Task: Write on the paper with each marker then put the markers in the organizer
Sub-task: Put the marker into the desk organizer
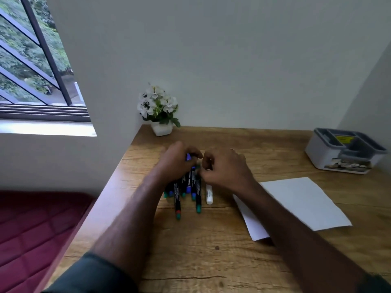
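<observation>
Markers [187,188] lie bunched under both hands' curled fingers [195,155]

The person's left hand [178,160] and right hand [222,168] are covering the far ends of the dark-barrelled markers [187,193], so it is not possible to tell which ones the curled, motion-blurred fingers are gripping. The right forearm is hiding the near left corner of the white paper sheet [296,205]. The labels inside the grey plastic compartment organizer [344,152] are showing too small to read. The picture's left edge is cutting off the barred window [31,66].
</observation>
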The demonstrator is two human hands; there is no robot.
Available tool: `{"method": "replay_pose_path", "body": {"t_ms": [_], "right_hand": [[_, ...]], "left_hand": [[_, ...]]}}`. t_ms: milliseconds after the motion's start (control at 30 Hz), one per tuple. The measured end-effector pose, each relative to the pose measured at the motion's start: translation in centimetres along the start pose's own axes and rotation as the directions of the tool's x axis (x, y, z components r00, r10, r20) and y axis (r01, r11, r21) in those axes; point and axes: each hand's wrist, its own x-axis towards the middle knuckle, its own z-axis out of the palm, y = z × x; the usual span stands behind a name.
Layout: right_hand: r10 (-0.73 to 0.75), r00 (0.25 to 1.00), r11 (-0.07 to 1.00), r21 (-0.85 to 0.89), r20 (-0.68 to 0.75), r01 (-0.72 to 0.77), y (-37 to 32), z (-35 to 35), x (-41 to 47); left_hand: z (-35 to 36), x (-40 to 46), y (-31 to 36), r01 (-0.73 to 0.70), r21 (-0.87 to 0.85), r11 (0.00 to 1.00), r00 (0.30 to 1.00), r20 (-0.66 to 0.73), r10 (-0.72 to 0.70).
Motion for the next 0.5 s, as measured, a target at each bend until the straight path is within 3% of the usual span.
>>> {"method": "replay_pose_path", "body": {"t_ms": [100, 367, 500], "right_hand": [[0.012, 0.995, 1.000, -0.027, 0.098, -0.009, -0.1, 0.6, -0.3], [0.078, 0.986, 0.995, -0.071, 0.148, -0.068, -0.8, 0.8, -0.2], [0.109, 0.990, 0.994, 0.020, 0.090, -0.111, -1.0, 0.8, -0.2]], "left_hand": [[0.1, -0.1, 0.2, 0.010, 0.055, 0.998, 0.999, 0.048, -0.013], [-0.2, -0.3, 0.7, 0.002, 0.098, 0.995, 0.994, 0.106, -0.013], [-0.4, -0.4, 0.7, -0.013, 0.090, 0.996, 0.995, 0.102, 0.003]]}}
